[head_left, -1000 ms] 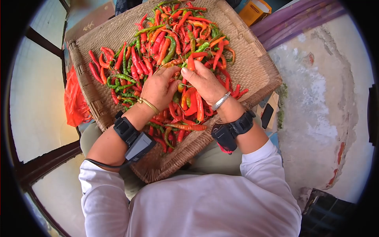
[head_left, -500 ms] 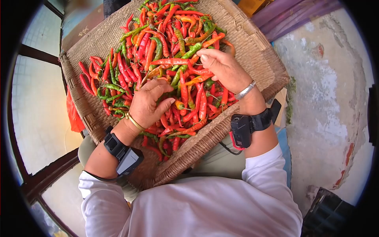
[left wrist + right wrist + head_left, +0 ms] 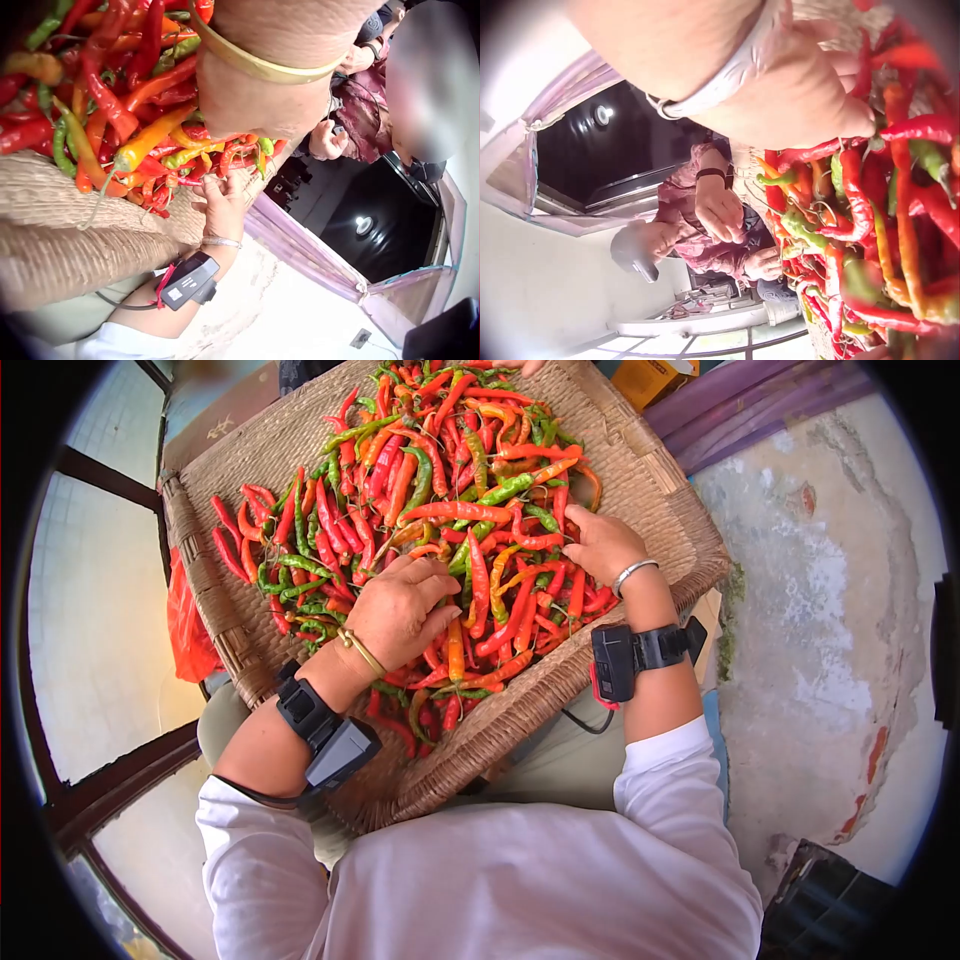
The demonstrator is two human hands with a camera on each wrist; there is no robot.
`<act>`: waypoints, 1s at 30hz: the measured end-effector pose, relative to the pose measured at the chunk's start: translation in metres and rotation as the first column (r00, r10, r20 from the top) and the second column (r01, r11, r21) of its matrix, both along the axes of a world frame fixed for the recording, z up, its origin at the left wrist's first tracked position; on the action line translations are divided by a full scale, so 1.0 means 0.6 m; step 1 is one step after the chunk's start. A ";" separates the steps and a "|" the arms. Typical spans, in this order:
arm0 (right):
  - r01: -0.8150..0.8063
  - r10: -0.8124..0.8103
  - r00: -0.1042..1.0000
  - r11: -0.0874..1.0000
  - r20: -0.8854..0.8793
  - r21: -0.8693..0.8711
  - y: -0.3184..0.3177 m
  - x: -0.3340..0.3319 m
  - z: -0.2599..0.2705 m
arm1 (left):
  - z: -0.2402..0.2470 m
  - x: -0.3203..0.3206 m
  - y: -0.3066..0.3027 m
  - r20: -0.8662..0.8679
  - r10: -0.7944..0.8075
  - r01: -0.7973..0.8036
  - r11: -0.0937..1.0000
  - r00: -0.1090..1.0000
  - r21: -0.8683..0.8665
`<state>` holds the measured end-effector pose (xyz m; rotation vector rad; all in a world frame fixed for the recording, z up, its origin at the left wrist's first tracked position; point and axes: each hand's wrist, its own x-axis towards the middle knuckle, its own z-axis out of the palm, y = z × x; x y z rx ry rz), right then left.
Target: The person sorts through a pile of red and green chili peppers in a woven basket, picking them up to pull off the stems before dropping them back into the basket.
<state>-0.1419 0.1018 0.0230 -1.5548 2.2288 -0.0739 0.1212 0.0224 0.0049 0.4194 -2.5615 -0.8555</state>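
A heap of red, orange and green chili peppers (image 3: 490,570) covers the woven basket (image 3: 640,490). My left hand (image 3: 400,610) lies over the heap's near left part, back of the hand up, fingers loosely bent and thumb apart; its fingertips are hidden in the left wrist view. Below its thumb lies an orange chili pepper (image 3: 456,650). On the heap's right side is my right hand (image 3: 608,548), with thumb and forefinger apart, reaching in among the peppers. In the right wrist view its fingertips are close to a red chili pepper (image 3: 922,127).
The basket's thick near rim (image 3: 470,755) crosses over the lap. Another person (image 3: 682,217) sits across, hands near the far side of the heap. A red plastic bag (image 3: 190,620) hangs at the left; a yellow box (image 3: 650,380) stands beyond the far right corner.
My hands were together over the middle of the heap; they have parted, the right moving to the heap's right side. Another person's hand has appeared at the far basket edge.
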 end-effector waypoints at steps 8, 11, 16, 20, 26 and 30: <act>0.062 -0.017 0.988 0.955 -0.157 0.291 -0.003 0.002 0.016 | -0.002 -0.005 0.008 0.020 -0.166 0.167 0.972 0.986 -0.163; 0.117 -0.022 0.952 0.948 -0.306 0.295 0.004 0.004 0.013 | -0.005 -0.008 0.009 -0.006 -0.227 0.221 0.954 0.974 -0.201; 0.177 -0.038 0.912 0.934 -0.408 0.310 0.024 -0.010 0.026 | -0.007 -0.003 0.005 0.052 -0.208 0.214 0.938 0.977 -0.271; 0.132 -0.090 0.963 0.979 -0.254 0.154 0.049 -0.008 0.066 | -0.013 -0.001 -0.002 0.152 -0.166 0.210 0.912 0.974 -0.352; 0.149 -0.128 0.920 0.988 0.371 -0.029 0.072 0.042 0.143 | 0.011 0.008 -0.004 0.385 0.015 0.159 0.896 0.923 -0.415; 0.124 -0.064 0.781 0.991 0.621 -0.053 0.060 0.088 0.151 | 0.014 0.015 -0.010 0.492 0.095 0.136 0.901 0.865 -0.412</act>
